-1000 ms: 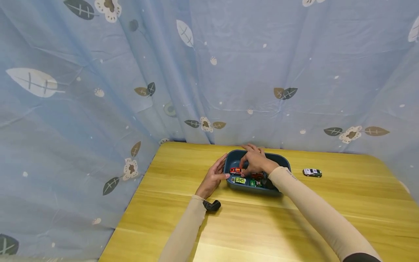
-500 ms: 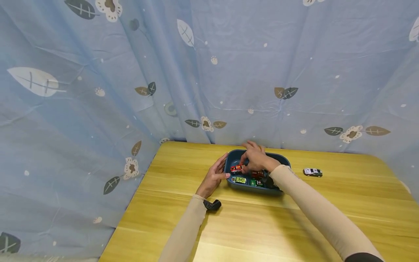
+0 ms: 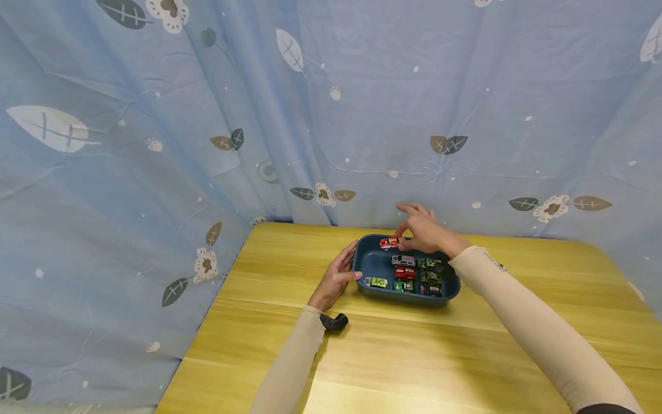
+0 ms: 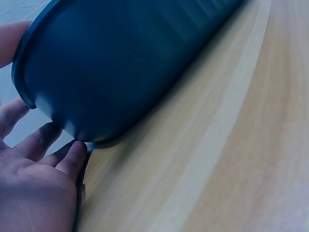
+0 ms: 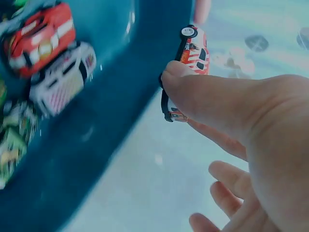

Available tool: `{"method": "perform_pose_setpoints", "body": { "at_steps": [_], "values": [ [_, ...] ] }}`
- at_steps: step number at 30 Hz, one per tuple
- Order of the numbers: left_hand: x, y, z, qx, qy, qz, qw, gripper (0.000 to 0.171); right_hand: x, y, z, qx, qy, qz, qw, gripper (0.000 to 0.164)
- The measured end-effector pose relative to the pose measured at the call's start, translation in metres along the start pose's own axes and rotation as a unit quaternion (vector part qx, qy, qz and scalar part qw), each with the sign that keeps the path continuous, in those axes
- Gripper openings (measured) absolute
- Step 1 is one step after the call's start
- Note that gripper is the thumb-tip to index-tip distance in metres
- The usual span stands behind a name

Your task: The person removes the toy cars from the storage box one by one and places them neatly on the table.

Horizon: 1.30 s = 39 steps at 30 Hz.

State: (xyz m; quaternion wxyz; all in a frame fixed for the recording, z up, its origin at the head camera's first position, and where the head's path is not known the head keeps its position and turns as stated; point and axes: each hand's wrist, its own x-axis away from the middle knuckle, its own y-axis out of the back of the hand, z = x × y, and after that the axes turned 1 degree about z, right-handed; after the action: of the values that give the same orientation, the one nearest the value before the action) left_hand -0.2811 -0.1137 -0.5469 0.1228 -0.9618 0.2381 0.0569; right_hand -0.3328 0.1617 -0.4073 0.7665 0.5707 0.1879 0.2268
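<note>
A dark blue plastic bin [image 3: 398,297] stands on the table near its back edge. At its left end my left hand [image 3: 333,284] grips it, thumb over the rim and fingers against the outer wall [image 4: 72,87]. My right hand [image 3: 426,233] pinches a red and white toy car [image 5: 195,55] between thumb and fingers, up at the bin's far rim. Inside the bin lie a yellow-green toy car [image 3: 375,282] at the front left, a silver one [image 3: 403,260], another red one [image 3: 405,273], a green one [image 3: 403,286] and several camouflage ones [image 3: 429,278] toward the right.
The wooden table [image 3: 372,356] reaches back to a blue patterned curtain [image 3: 383,115]. Right of the bin, my right sleeve [image 3: 512,305] covers most of a white toy car [image 3: 500,267]. A black wrist camera [image 3: 335,322] sits on my left wrist.
My right hand has lifted the red and white toy car off the bin floor and moved it back and right to the far rim. The left hand keeps its place on the bin.
</note>
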Motion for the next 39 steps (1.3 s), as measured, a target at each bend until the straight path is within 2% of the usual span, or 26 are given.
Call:
{"method": "perform_pose_setpoints", "body": {
  "at_steps": [6,16,26,33,39],
  "values": [
    [0.000,0.001,0.001,-0.009,0.002,-0.001,1.0000,0.089,0.020,0.022,-0.021,0.026,0.005,-0.025,0.999,0.019],
    [0.000,0.001,0.003,-0.010,-0.004,0.000,0.9999,0.089,0.064,0.040,-0.056,-0.003,-0.035,-0.022,0.999,0.016],
    [-0.004,0.000,0.003,0.006,-0.015,0.003,0.9999,0.088,0.108,0.036,-0.095,-0.012,-0.044,-0.028,0.999,0.014],
    [-0.005,0.000,0.003,-0.002,-0.009,-0.004,1.0000,0.088,0.150,0.033,-0.117,0.000,-0.074,-0.018,0.997,0.015],
    [-0.005,0.000,0.003,0.000,-0.007,-0.004,1.0000,0.089,0.176,0.026,-0.135,0.005,-0.090,-0.013,0.996,0.018]
  ]
}}
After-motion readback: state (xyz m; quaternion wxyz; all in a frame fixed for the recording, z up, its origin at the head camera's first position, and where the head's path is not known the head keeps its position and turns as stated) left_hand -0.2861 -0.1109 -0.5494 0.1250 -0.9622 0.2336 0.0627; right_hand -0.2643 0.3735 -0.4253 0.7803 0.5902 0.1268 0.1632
